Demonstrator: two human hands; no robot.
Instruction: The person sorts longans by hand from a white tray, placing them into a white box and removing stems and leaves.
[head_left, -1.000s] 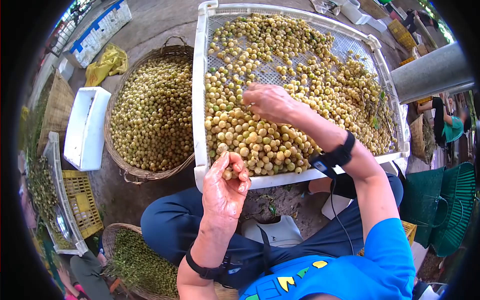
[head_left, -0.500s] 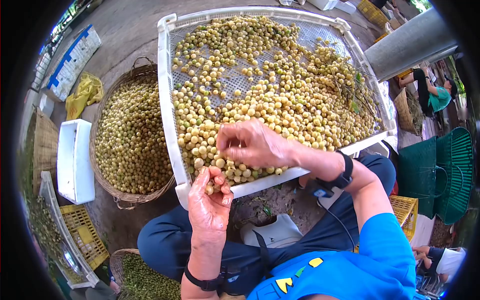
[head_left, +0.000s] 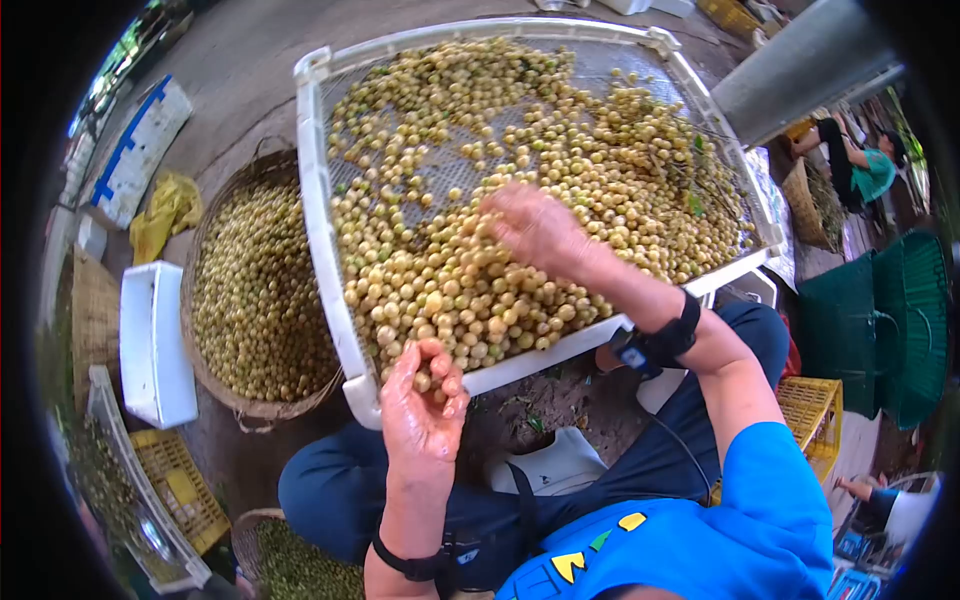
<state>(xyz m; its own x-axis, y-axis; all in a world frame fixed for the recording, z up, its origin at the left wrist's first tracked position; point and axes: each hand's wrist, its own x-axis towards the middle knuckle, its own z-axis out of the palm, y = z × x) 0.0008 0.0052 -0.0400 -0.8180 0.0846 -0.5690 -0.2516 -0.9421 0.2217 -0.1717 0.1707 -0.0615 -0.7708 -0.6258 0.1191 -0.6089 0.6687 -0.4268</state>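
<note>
A white plastic mesh tray (head_left: 318, 215) holds a heap of small round yellow-green fruits (head_left: 560, 170). My left hand (head_left: 422, 405) is cupped at the tray's near edge, closed around several of these fruits. My right hand (head_left: 538, 228) reaches over the middle of the tray, palm down with fingers spread, resting on the fruit pile. A black band sits on each wrist, and a cable runs from the right one.
A wicker basket (head_left: 258, 290) full of the same fruits stands left of the tray, beside a white box (head_left: 152, 340). A yellow crate (head_left: 188, 490) and a basket of green fruit (head_left: 290, 565) lie lower left. Green baskets (head_left: 905, 320) and another person (head_left: 860, 165) are at the right.
My right hand moved from the tray's near edge by the left hand up and away to the middle of the pile. My left hand stayed at the edge, still cupping fruits.
</note>
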